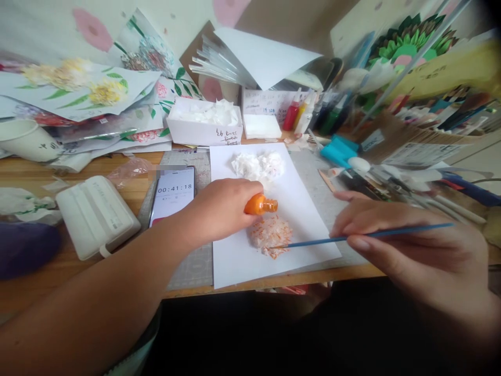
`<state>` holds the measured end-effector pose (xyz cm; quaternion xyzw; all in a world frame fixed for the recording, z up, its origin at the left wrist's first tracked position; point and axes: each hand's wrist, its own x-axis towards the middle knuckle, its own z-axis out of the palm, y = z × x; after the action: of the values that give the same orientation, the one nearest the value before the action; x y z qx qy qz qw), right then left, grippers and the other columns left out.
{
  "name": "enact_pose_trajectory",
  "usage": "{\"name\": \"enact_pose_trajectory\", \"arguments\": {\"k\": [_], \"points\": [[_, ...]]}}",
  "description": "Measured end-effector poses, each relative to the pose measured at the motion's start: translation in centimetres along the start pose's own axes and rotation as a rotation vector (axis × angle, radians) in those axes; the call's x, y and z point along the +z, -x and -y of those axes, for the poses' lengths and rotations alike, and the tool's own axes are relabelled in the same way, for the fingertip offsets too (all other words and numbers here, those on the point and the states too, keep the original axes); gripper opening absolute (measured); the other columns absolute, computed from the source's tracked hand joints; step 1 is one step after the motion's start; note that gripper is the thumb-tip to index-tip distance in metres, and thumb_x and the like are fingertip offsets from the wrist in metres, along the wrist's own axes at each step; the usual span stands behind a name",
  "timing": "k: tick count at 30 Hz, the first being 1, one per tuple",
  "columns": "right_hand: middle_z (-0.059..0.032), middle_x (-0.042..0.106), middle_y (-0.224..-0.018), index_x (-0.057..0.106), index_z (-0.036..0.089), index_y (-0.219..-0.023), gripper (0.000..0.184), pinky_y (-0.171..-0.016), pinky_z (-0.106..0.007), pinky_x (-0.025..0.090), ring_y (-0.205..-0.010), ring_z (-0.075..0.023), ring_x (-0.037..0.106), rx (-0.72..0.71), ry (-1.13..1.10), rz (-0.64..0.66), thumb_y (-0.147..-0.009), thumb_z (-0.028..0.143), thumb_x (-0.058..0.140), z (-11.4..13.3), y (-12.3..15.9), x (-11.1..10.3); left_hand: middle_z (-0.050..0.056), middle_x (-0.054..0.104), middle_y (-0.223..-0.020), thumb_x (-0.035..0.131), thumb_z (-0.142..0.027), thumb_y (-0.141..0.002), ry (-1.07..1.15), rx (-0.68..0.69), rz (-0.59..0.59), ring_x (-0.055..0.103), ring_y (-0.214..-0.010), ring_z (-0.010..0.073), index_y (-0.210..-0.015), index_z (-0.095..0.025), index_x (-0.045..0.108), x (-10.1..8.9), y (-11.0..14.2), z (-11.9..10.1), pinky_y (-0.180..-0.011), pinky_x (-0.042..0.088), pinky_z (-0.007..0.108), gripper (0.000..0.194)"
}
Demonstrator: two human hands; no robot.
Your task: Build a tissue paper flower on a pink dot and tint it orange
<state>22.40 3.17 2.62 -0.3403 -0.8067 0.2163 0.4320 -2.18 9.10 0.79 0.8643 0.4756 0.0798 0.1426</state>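
Note:
My left hand (227,206) is closed around a small orange paint bottle (258,204), tilted on its side with its uncapped neck toward the right. My right hand (407,240) pinches a thin blue paintbrush (321,242). The brush tip touches the lower part of a crumpled paper flower (272,235), which is white with orange specks and edges. Above it on the same white sheet (230,261) lie two plain white crumpled paper flowers (258,165).
Left of the sheet lies a phone (174,190) showing a timer, beside a white power bank (97,216). Behind stand a white box of tissue scraps (205,122) and several colour bottles (291,112). A brush-filled cardboard box (422,143) stands on the right.

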Motion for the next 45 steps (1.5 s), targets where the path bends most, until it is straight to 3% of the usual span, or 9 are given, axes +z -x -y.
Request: {"name": "enact_pose_trajectory", "arguments": {"k": [5,11,15,19,24,28,32,39,45], "points": [[0.0039,0.068,-0.072,0.065,0.023,-0.086,0.020,-0.100,-0.048,0.044,-0.070,-0.0156,0.067,0.019,0.003,0.033,-0.072,0.009,0.066,-0.2,0.0,0.4,-0.001,0.059,-0.073,0.052,-0.027,-0.073,-0.001,0.006,0.009,0.053,-0.067,0.0155,-0.074,-0.021,0.053,-0.1,0.1,-0.1,-0.058,0.033,0.027,0.007],[0.0036,0.067,-0.071,0.064,0.020,-0.079,0.018,-0.101,-0.046,0.044,-0.069,-0.0144,0.066,0.059,0.002,-0.041,-0.071,0.005,0.065,0.1,0.0,0.4,-0.002,0.058,-0.072,0.054,-0.027,-0.072,0.001,0.013,-0.010,0.051,-0.064,0.0148,-0.074,-0.021,0.052,-0.1,0.2,-0.1,-0.057,0.033,0.027,0.006],[0.0026,0.067,-0.071,0.066,0.020,-0.081,0.017,-0.102,-0.048,0.042,-0.068,-0.0150,0.066,0.046,0.031,0.006,-0.071,0.005,0.065,0.6,0.0,0.7,-0.002,0.058,-0.073,0.053,-0.026,-0.071,0.005,0.004,-0.009,0.052,-0.066,0.0152,-0.073,-0.021,0.052,-0.2,0.1,-0.2,-0.057,0.033,0.027,0.006],[0.0031,0.066,-0.068,0.067,0.021,-0.080,0.020,-0.101,-0.047,0.044,-0.068,-0.0160,0.066,0.096,0.023,-0.085,-0.071,0.004,0.063,1.1,-0.1,0.9,-0.001,0.058,-0.072,0.053,-0.026,-0.071,0.004,-0.003,0.000,0.051,-0.064,0.0149,-0.072,-0.020,0.051,-0.2,0.1,-0.3,-0.056,0.033,0.027,0.006],[0.0021,0.068,-0.072,0.066,0.022,-0.084,0.020,-0.101,-0.048,0.044,-0.070,-0.0170,0.067,0.003,0.059,0.044,-0.071,0.007,0.064,0.4,-0.4,0.3,-0.002,0.057,-0.070,0.054,-0.024,-0.070,0.002,0.003,-0.010,0.050,-0.063,0.0144,-0.069,-0.021,0.048,-0.1,0.1,-0.2,-0.054,0.032,0.026,0.007],[0.0011,0.069,-0.073,0.066,0.020,-0.088,0.024,-0.099,-0.044,0.047,-0.071,-0.0171,0.068,-0.086,0.061,0.056,-0.070,0.004,0.064,-0.3,-0.6,-0.2,-0.003,0.056,-0.070,0.053,-0.024,-0.070,0.000,-0.003,-0.008,0.050,-0.062,0.0143,-0.069,-0.021,0.048,-0.1,0.1,-0.2,-0.054,0.031,0.026,0.006],[0.0002,0.069,-0.073,0.066,0.019,-0.086,0.020,-0.100,-0.045,0.046,-0.071,-0.0171,0.067,-0.074,0.076,0.079,-0.071,0.006,0.064,-0.1,-0.6,-0.1,-0.003,0.056,-0.070,0.054,-0.024,-0.070,0.001,-0.001,-0.006,0.050,-0.063,0.0142,-0.070,-0.021,0.048,-0.1,0.1,-0.2,-0.055,0.032,0.026,0.007],[0.0016,0.069,-0.073,0.067,0.021,-0.084,0.022,-0.100,-0.047,0.046,-0.072,-0.0169,0.067,0.006,0.069,-0.002,-0.071,0.004,0.064,0.5,-0.6,0.4,-0.002,0.056,-0.070,0.054,-0.026,-0.070,-0.002,-0.009,0.000,0.050,-0.063,0.0145,-0.069,-0.021,0.047,-0.2,0.1,-0.3,-0.054,0.031,0.026,0.009],[0.0025,0.069,-0.075,0.065,0.021,-0.085,0.023,-0.100,-0.046,0.046,-0.073,-0.0169,0.068,-0.034,0.064,0.029,-0.070,0.004,0.065,0.0,-0.5,0.0,-0.003,0.055,-0.070,0.054,-0.026,-0.069,-0.006,-0.006,0.001,0.049,-0.063,0.0141,-0.070,-0.021,0.048,-0.2,0.0,-0.3,-0.055,0.030,0.026,0.008]]}}
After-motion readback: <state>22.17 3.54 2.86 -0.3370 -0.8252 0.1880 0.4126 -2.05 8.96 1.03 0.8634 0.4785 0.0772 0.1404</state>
